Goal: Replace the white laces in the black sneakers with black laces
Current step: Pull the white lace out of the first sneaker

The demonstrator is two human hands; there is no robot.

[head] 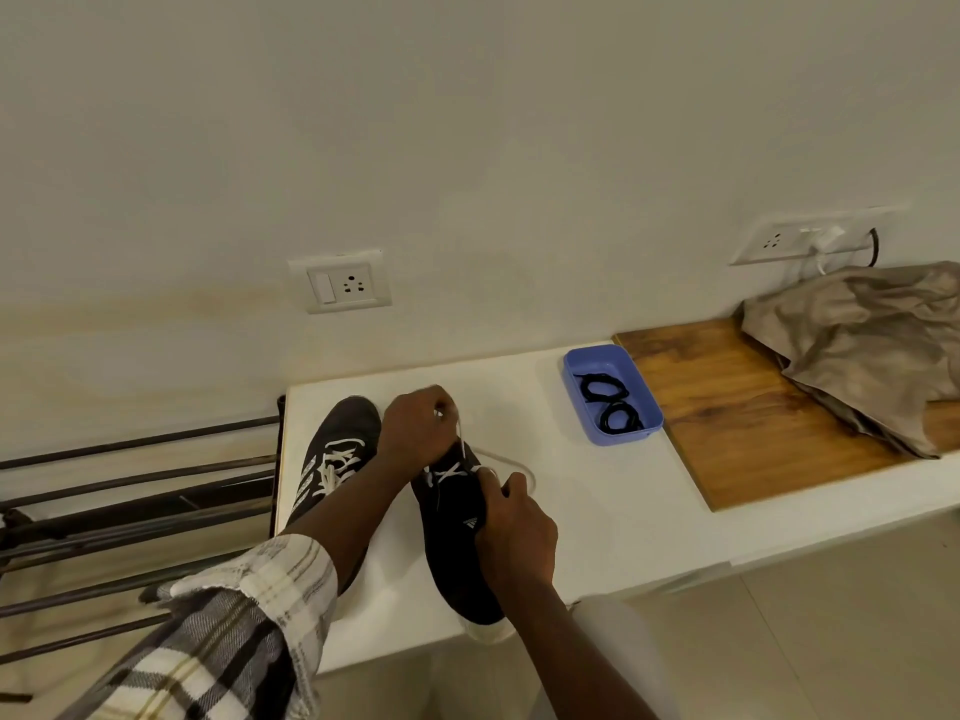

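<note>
At the desk [597, 522] front edge, left hand [415, 428] fingers pinch the white lace [460, 433] — right hand [514, 527] fingers grip the sneaker [452, 517].

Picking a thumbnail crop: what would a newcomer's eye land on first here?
Mid white table, the left grip pinches a white lace pulled up from the right sneaker, which the right grip holds. The left sneaker beside it is laced in white. Further right, a blue tray holds coiled black laces.
</note>
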